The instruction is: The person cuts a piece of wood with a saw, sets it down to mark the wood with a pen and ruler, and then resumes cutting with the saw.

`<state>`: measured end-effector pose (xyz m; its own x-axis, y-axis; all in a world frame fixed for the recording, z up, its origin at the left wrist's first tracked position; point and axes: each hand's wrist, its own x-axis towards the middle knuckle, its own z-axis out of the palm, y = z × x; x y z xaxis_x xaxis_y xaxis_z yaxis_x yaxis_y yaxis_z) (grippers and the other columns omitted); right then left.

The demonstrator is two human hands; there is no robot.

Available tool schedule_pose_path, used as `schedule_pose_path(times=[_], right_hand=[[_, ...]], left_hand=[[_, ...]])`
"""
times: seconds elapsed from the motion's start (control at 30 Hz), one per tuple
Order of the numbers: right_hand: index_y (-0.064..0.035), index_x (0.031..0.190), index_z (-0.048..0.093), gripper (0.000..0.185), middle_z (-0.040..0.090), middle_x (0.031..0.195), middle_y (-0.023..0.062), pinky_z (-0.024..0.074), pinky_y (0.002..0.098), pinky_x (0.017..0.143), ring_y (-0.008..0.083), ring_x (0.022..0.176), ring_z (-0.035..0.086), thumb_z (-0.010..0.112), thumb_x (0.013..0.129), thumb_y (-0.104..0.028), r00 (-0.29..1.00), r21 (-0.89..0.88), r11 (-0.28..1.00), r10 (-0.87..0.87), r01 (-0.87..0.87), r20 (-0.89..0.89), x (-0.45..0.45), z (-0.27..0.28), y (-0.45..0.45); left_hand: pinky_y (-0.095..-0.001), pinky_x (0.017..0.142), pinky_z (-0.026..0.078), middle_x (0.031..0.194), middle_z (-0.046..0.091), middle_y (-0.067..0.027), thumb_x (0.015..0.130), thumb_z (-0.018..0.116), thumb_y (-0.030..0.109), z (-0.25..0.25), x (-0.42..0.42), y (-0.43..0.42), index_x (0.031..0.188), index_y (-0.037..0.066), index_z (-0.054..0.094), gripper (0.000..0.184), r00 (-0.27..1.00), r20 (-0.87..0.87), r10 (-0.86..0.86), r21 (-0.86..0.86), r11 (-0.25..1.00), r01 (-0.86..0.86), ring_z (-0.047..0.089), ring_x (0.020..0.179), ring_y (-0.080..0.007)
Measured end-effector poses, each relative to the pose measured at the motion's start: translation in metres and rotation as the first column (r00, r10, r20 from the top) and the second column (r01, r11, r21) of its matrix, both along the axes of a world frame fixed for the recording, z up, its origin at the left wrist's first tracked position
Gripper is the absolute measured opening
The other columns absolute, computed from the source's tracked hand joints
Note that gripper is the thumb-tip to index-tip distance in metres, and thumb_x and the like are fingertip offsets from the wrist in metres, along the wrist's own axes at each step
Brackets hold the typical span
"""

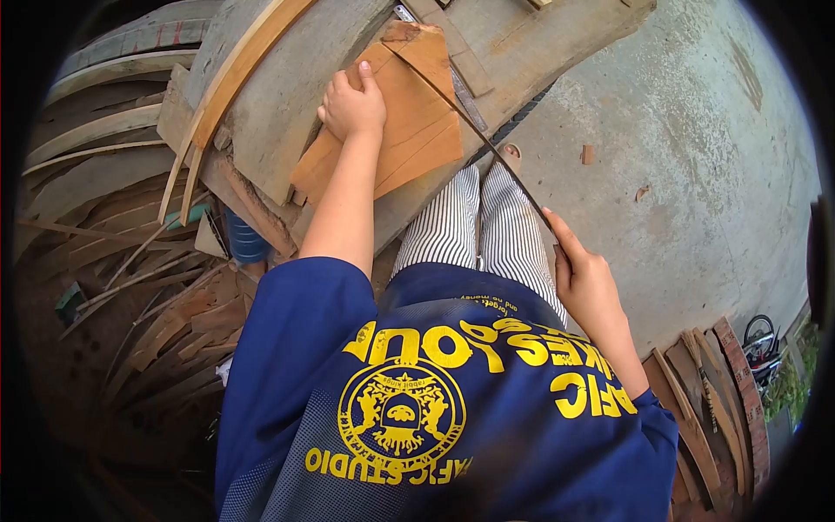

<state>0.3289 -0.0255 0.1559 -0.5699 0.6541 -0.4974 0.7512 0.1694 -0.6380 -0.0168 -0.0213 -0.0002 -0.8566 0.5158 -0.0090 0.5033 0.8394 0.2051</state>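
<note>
A flat orange-brown wooden board (pixel 417 143) lies tilted on a larger, greyish slab of wood (pixel 522 61). My left hand (pixel 355 106) grips the board at its left edge, with the fingers curled and the thumb on top. In my right hand (pixel 587 278) is a saw (pixel 474 130), its thin dark blade seen almost edge-on and its handle hidden by the fingers. That blade runs diagonally over the board, up to the rough-edged far end (pixel 416 36). Part of a metal ruler (pixel 470 106) shows beside the board's right edge.
Long curved strips of wood (pixel 235 78) lean at the upper left. Scrap wood (pixel 209 326) is heaped at the left. Concrete floor (pixel 678 174) spreads to the right, with a small wood offcut (pixel 588 155) on it. Planks (pixel 696 409) and a bicycle (pixel 763 352) are at the lower right.
</note>
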Motion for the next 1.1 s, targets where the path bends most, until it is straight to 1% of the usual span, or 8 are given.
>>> schedule_pose_path(times=[0.23,0.4,0.6,0.63,0.67,0.77,0.97,1.1], right_hand=[[-0.0193,0.134,0.044,0.047,0.063,0.072,0.0250,0.0500,0.0491,0.060,0.0416,0.066,0.062,0.048,0.089,-0.008,0.993,0.133,0.986,0.109,-0.101,-0.054,-0.095,-0.038,0.046],[-0.0148,0.133,0.046,0.049,0.061,0.080,0.0273,0.0498,0.0426,0.068,0.0436,0.076,0.061,0.047,0.088,0.002,0.993,-0.140,0.990,0.049,-0.033,0.111,-0.045,0.043,0.039],[-0.0146,0.132,0.047,0.047,0.064,0.086,0.0250,0.0500,0.0390,0.078,0.0426,0.086,0.061,0.047,0.088,0.002,0.993,-0.122,0.992,0.031,-0.017,0.115,-0.056,0.046,0.040],[-0.0140,0.132,0.046,0.044,0.064,0.083,0.0247,0.0510,0.0424,0.075,0.0428,0.081,0.062,0.047,0.089,-0.004,0.984,-0.097,0.991,0.110,-0.097,0.142,-0.081,0.025,0.047],[-0.0146,0.133,0.044,0.043,0.062,0.078,0.0261,0.0501,0.0470,0.066,0.0435,0.073,0.061,0.047,0.090,-0.009,0.985,0.114,0.980,0.155,-0.163,0.074,-0.101,-0.013,0.044],[-0.0141,0.134,0.043,0.048,0.062,0.073,0.0274,0.0499,0.0505,0.062,0.0430,0.070,0.062,0.047,0.087,-0.007,0.981,0.117,0.976,0.173,-0.183,0.092,-0.120,-0.022,0.051],[-0.0190,0.135,0.044,0.051,0.063,0.074,0.0257,0.0488,0.0496,0.062,0.0419,0.069,0.062,0.047,0.087,-0.001,0.994,0.033,0.994,0.104,-0.105,0.044,-0.018,0.060,0.032],[-0.0178,0.138,0.039,0.051,0.062,0.074,0.0275,0.0485,0.0516,0.064,0.0439,0.069,0.061,0.047,0.088,-0.005,0.996,0.004,0.996,0.087,-0.087,0.020,-0.077,-0.005,0.038]], left_hand=[[-0.0392,0.097,0.033,0.109,0.064,-0.0115,0.090,0.045,0.054,-0.004,-0.004,-0.004,0.108,0.006,0.062,0.054,1.000,0.019,0.002,0.114,0.993,-0.005,0.055,0.109,-0.0251],[-0.0392,0.097,0.033,0.109,0.065,-0.0110,0.089,0.046,0.054,-0.007,0.000,-0.003,0.107,0.006,0.062,0.054,1.000,0.005,0.026,0.106,0.994,-0.026,0.056,0.108,-0.0250],[-0.0390,0.096,0.035,0.106,0.066,-0.0104,0.086,0.049,0.059,-0.002,0.001,-0.009,0.106,0.006,0.064,0.058,1.000,0.009,-0.008,0.099,0.995,0.007,0.058,0.104,-0.0256],[-0.0390,0.095,0.035,0.105,0.066,-0.0102,0.085,0.049,0.060,-0.003,0.001,-0.011,0.105,0.007,0.064,0.059,1.000,-0.014,-0.025,0.126,0.992,0.027,0.058,0.104,-0.0257],[-0.0390,0.095,0.035,0.105,0.066,-0.0102,0.085,0.049,0.060,-0.001,0.001,-0.010,0.105,0.007,0.064,0.059,1.000,-0.008,-0.012,0.137,0.990,0.013,0.058,0.104,-0.0257],[-0.0383,0.095,0.035,0.106,0.066,-0.0100,0.085,0.049,0.061,0.005,0.003,0.000,0.106,0.007,0.064,0.060,0.992,0.089,0.089,0.100,0.990,-0.098,0.058,0.105,-0.0252],[-0.0359,0.096,0.034,0.113,0.064,-0.0094,0.085,0.048,0.062,-0.002,-0.008,0.001,0.111,0.008,0.063,0.062,0.995,0.079,0.067,0.059,0.996,-0.072,0.056,0.110,-0.0216],[-0.0356,0.096,0.034,0.114,0.064,-0.0083,0.087,0.046,0.062,-0.002,-0.002,-0.001,0.113,0.009,0.063,0.061,0.999,0.055,0.001,0.064,0.998,-0.004,0.056,0.111,-0.0205]])
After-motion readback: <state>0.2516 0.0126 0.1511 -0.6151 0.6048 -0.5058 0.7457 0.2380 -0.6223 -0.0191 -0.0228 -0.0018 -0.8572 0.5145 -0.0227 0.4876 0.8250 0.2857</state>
